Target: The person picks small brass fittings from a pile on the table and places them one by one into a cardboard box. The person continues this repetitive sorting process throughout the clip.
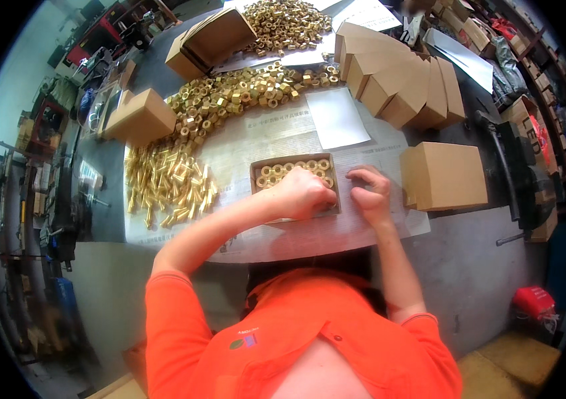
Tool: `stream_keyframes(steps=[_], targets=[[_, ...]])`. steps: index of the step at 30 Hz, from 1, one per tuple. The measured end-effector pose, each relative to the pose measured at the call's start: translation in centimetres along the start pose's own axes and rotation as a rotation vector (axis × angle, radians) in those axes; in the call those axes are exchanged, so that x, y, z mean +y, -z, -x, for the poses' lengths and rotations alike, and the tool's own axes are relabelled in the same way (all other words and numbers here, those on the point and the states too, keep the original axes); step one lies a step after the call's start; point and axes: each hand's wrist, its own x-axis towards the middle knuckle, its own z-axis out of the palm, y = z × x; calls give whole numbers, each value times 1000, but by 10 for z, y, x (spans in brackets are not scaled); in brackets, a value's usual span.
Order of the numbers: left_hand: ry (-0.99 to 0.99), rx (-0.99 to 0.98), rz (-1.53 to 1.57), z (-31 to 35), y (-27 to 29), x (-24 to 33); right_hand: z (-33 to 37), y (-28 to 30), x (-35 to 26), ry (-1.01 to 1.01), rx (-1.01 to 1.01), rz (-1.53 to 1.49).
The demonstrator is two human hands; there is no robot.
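Note:
An open cardboard box (255,181) stands on the newspaper in front of me, with rows of brass nuts (287,167) set inside it. Over the box's near right part is my left hand (304,193); its fingers curl down into the box, and whatever they grip is hidden. Just right of the box, my right hand (373,193) hovers with bent fingers. Its thumb and forefinger are apart and nothing shows between them. To the left lies a heap of slender brass fittings (170,183), and behind it a broad pile of loose brass nuts (230,100).
Closed brown boxes stand at the right (444,174) and left (142,118). A leaning row of cartons (396,80) fills the back right, near a white paper sheet (337,118). Another carton (211,41) and more nuts (286,26) sit at the back. Newspaper (263,243) covers the table's front edge.

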Motion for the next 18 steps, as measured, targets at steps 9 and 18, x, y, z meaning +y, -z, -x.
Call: stream_keyframes(steps=[9, 18], targets=[[468, 160, 423, 14, 52, -22, 0, -1, 2, 29, 6, 43], [749, 474, 19, 54, 48, -127, -1, -2, 4, 6, -8, 35]])
